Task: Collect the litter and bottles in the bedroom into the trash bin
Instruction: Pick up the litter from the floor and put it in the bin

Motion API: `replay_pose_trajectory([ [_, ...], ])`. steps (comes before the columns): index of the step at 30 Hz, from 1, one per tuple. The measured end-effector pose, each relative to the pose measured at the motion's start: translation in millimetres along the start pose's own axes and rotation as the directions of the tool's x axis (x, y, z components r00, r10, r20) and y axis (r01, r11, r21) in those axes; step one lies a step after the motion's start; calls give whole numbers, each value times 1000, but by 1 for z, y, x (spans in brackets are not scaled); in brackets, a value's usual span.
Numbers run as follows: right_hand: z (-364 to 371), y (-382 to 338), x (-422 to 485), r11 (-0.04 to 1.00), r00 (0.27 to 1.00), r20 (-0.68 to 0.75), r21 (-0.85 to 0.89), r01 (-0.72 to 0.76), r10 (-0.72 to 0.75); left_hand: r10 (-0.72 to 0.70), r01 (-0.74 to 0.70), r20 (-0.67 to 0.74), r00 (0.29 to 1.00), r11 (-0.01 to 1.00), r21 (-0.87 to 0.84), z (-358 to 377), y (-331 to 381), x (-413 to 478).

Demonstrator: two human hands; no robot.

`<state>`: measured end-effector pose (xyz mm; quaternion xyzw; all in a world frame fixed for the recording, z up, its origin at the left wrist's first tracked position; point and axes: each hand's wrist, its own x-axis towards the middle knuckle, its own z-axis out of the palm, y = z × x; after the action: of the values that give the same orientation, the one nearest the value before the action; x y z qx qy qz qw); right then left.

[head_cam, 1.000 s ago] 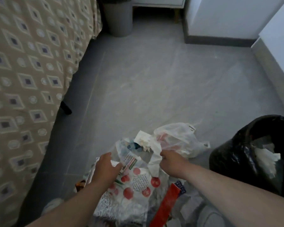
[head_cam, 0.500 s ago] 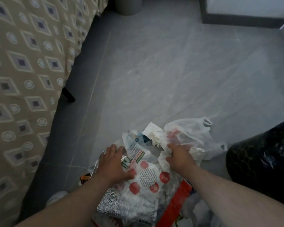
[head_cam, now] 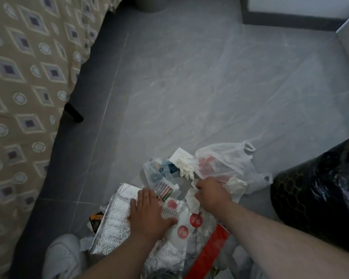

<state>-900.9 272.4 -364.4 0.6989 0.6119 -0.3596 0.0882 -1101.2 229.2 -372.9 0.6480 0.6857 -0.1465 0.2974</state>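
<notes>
Much litter [head_cam: 169, 198] is left on the floor beside the trash bin [head_cam: 318, 190]. Tissue [head_cam: 191, 200] is pinched by right-hand fingers [head_cam: 199, 188]; left-hand fingers [head_cam: 143, 200] are spread flat on foil bag [head_cam: 113, 220].

Bare forearms, no sleeves; white sneaker [head_cam: 61, 256] on foot.

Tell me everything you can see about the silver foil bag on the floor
The foil bag looks like a silver, quilted insulated pouch with a shiny, crinkled surface. It lies flat on the grey floor at the left of the litter pile, near a white shoe. The left hand rests spread and open on its right part. A white wrapper with red dots overlaps its right side. Its lower end is creased.
</notes>
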Motion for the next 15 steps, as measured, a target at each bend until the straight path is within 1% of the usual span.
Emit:
replay_pose_trajectory([
  [4,2,5,-1,1000,1000,12,9,12,-12,118,-120,-69,991,992,-28,-10,-10,3],
  [8,2,8,-4,999,1000,0,40,30,-31,202,-216,-182,962,975,-59,-14,-16,0],
  [11,2,10,-6,997,999,-5,57,54,-53,191,-217,-216,958,971,-101,-13,-20,2],
  [13,1,11,-7,997,998,1,61,55,-55,183,-207,-223,957,974,-91,-16,-21,4],
  [15,-1,12,-8,995,999,-1,86,52,-52,184,-218,-267,946,970,-104,-21,-21,3],
])
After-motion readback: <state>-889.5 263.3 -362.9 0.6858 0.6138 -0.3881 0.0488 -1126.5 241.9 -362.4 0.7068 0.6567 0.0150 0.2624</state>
